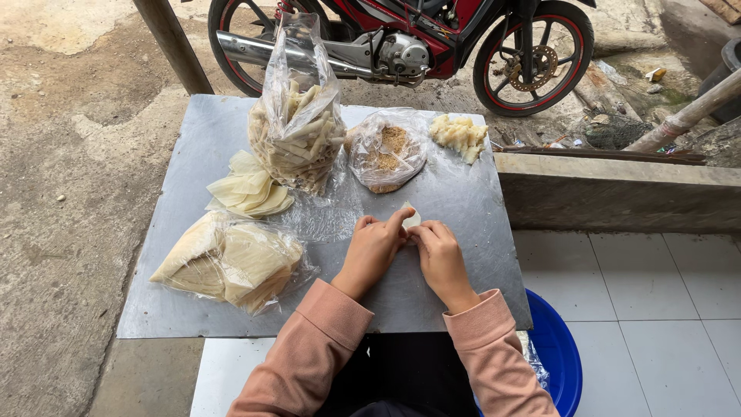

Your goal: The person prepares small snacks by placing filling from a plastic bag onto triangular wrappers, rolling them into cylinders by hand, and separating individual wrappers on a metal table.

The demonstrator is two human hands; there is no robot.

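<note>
Pinch the small pale dough wrapper (411, 218) evenly between your closed left hand (376, 247) and right hand (441, 253), over the grey metal desk (463, 201) centre.

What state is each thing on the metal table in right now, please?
left hand: pinching the small wrapper
right hand: pinching the small wrapper
small wrapper: pale, folded between fingertips
tall bag of rolls: open, upright, full
bag of wrappers: lying flat
loose wrappers: stacked, uncovered
filling bag: open
chunk pile: heaped, uncovered
</note>
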